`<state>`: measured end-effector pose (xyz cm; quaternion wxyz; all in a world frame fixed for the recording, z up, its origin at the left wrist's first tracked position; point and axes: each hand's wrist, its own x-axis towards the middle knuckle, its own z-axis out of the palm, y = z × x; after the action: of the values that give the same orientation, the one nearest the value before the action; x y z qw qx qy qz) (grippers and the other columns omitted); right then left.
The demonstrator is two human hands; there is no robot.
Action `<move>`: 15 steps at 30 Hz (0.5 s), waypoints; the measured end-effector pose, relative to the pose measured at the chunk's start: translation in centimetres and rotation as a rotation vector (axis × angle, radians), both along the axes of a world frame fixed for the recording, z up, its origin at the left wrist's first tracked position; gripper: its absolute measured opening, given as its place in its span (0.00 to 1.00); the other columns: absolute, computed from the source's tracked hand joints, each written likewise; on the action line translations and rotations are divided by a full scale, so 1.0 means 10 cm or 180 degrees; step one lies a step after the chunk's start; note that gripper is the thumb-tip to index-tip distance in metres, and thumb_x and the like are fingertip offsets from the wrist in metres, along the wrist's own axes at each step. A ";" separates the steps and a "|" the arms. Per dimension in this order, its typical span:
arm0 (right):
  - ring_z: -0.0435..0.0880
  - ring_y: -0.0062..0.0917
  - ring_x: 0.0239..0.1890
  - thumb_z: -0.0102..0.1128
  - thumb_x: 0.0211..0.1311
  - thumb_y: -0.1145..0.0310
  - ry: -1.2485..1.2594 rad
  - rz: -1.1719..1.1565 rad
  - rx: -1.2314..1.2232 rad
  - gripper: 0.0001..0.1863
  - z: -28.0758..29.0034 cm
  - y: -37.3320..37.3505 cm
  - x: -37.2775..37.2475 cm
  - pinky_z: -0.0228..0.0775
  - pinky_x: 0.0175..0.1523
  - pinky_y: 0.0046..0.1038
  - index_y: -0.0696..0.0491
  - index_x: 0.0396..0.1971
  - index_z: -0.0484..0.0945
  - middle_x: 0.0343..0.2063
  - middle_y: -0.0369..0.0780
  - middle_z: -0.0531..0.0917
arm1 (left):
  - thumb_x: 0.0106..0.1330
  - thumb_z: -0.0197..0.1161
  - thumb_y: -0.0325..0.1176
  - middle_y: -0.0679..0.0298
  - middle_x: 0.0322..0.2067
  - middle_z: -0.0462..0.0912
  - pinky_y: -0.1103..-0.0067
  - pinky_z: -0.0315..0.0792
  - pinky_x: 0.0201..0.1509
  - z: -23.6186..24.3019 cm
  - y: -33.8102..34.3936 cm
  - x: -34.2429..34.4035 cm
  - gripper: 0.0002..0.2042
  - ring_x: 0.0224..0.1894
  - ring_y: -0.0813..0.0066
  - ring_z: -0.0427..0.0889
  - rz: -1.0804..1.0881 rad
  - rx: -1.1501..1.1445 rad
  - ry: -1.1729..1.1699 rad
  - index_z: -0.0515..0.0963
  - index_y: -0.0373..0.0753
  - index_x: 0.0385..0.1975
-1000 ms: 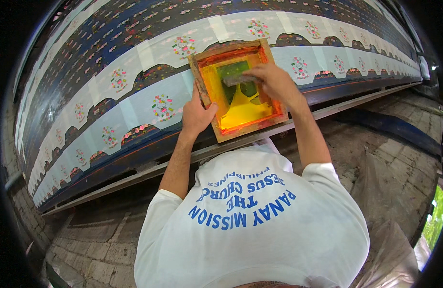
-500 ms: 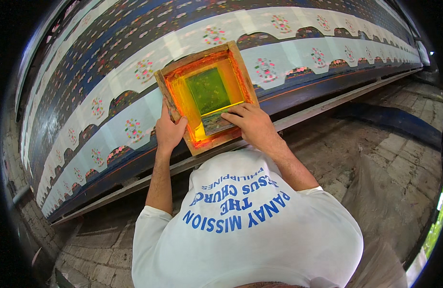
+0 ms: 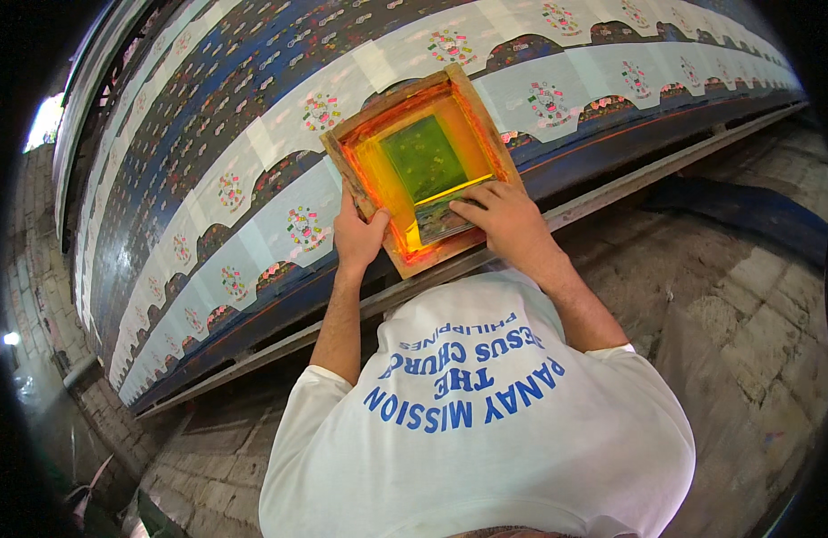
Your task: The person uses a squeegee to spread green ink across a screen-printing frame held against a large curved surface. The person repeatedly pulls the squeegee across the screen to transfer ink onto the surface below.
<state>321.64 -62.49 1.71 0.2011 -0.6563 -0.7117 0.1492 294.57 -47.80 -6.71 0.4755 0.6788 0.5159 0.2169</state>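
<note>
A square wooden screen-printing frame [image 3: 488, 121] is in front of me, its inner walls smeared orange and yellow. Green mesh [image 3: 423, 157] shows in its middle. My left hand [image 3: 358, 237] grips the frame's left side, thumb over the rim and fingers mostly hidden behind it. Inside the near end of the frame lies a flat squeegee [image 3: 439, 221] with a bright yellow edge. My right hand [image 3: 514, 224] is closed on the squeegee's right part. The frame's near corner reaches over the table's front edge; whether it rests on the table or is raised, I cannot tell.
The long, dark, paint-spotted table [image 3: 252, 112] curves across the view. Rows of white cut cloth pieces [image 3: 508, 90] lie on it, with colourful round prints [image 3: 304, 229]. A rail [image 3: 611, 195] runs along its front. Dark blue cloth [image 3: 732, 220] lies on the block floor [image 3: 782, 296].
The whole view has shifted, so table and prints sit farther right. Against the prints, the frame is slightly farther left. Both hands keep their holds; the squeegee stays at the near end.
</note>
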 end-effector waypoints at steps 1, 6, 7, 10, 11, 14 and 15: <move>0.86 0.39 0.58 0.67 0.61 0.75 -0.0031 0.0048 0.0000 0.22 -0.01 0.00 0.00 0.80 0.66 0.40 0.48 0.56 0.90 0.51 0.39 0.88 | 0.66 0.70 0.31 0.52 0.46 0.96 0.71 0.87 0.49 -0.03 0.00 0.01 0.46 0.42 0.64 0.96 0.0017 -0.0007 -0.0061 0.56 0.32 0.85; 0.87 0.39 0.57 0.66 0.62 0.76 0.0115 0.0201 -0.0551 0.22 0.06 0.07 0.07 0.80 0.64 0.41 0.47 0.56 0.90 0.49 0.40 0.89 | 0.65 0.70 0.29 0.52 0.48 0.95 0.71 0.86 0.50 -0.06 0.00 0.00 0.45 0.44 0.65 0.96 0.0056 -0.0085 -0.0206 0.58 0.32 0.85; 0.86 0.39 0.58 0.65 0.62 0.77 0.0171 0.0286 -0.0805 0.23 0.09 0.13 0.11 0.79 0.65 0.41 0.47 0.57 0.89 0.50 0.40 0.90 | 0.65 0.70 0.29 0.52 0.47 0.95 0.71 0.86 0.50 -0.07 0.00 -0.01 0.46 0.43 0.65 0.96 0.0043 0.0022 -0.0125 0.58 0.32 0.85; 0.87 0.39 0.57 0.64 0.63 0.78 0.0155 0.0446 -0.0636 0.23 0.09 0.59 0.22 0.79 0.65 0.41 0.46 0.58 0.90 0.50 0.40 0.90 | 0.64 0.71 0.30 0.53 0.46 0.95 0.71 0.86 0.50 -0.08 0.00 -0.04 0.47 0.42 0.63 0.96 0.0064 0.0208 0.0051 0.57 0.32 0.85; 0.87 0.39 0.57 0.64 0.64 0.78 0.0077 0.0402 -0.0570 0.23 0.08 0.79 0.24 0.79 0.65 0.41 0.46 0.58 0.90 0.50 0.40 0.90 | 0.64 0.71 0.31 0.53 0.45 0.95 0.70 0.86 0.50 -0.09 0.01 -0.03 0.47 0.42 0.63 0.96 0.0066 0.0163 0.0071 0.57 0.32 0.85; 0.88 0.40 0.57 0.64 0.65 0.77 -0.0124 0.0241 -0.0248 0.22 -0.04 1.39 0.30 0.80 0.64 0.43 0.46 0.57 0.90 0.50 0.41 0.91 | 0.64 0.71 0.34 0.52 0.44 0.95 0.70 0.86 0.50 0.03 0.04 0.08 0.48 0.41 0.61 0.95 0.0028 0.0123 0.0197 0.56 0.32 0.85; 0.88 0.41 0.57 0.65 0.64 0.76 -0.0161 0.0191 -0.0074 0.21 -0.12 1.53 0.31 0.81 0.63 0.44 0.46 0.56 0.91 0.49 0.41 0.91 | 0.64 0.71 0.35 0.52 0.43 0.95 0.69 0.86 0.50 0.10 0.04 0.09 0.49 0.41 0.61 0.95 0.0010 0.0108 0.0256 0.56 0.32 0.85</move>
<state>324.76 -47.23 0.56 0.1708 -0.6405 -0.7342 0.1468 295.49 -47.44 -5.74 0.4425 0.6941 0.5318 0.1989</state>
